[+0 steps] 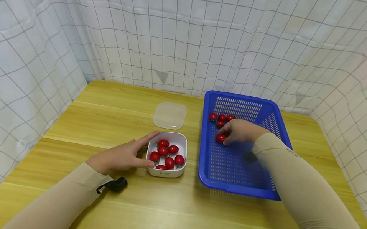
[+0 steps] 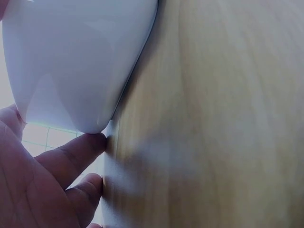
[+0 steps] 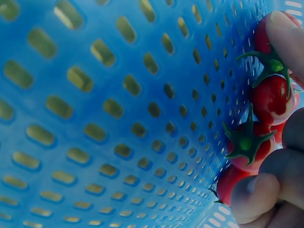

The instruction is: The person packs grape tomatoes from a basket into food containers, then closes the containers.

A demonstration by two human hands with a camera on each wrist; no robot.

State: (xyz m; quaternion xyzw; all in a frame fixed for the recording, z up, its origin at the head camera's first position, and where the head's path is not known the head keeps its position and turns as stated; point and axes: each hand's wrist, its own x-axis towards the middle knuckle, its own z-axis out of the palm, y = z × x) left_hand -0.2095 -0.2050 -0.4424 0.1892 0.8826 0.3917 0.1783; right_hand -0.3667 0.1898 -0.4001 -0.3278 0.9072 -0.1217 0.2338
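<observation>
My left hand (image 1: pixel 124 156) lies at the left side of a white square box (image 1: pixel 175 173). Its thumb and index finger are stretched along the rim, touching it. Several red cherry tomatoes (image 1: pixel 169 163) lie inside the box. In the left wrist view, fingertips rest against the smooth white wall (image 2: pixel 71 61). Over on the right, my right hand (image 1: pixel 242 131) reaches into a blue perforated basket (image 1: pixel 204 175) and pinches a cherry tomato (image 1: pixel 221 138) near the left wall. More cherry tomatoes (image 1: pixel 212 116) with green stems sit just beyond it; the right wrist view shows some (image 3: pixel 272 97) close by the fingers.
A translucent square lid (image 1: pixel 170 115) lies flat behind the white box. The wooden table (image 1: pixel 104 212) carries everything, and a white gridded curtain (image 1: pixel 166 31) hangs behind it and at both sides. The basket's raised rim (image 1: pixel 239 190) stands between the right forearm and the box.
</observation>
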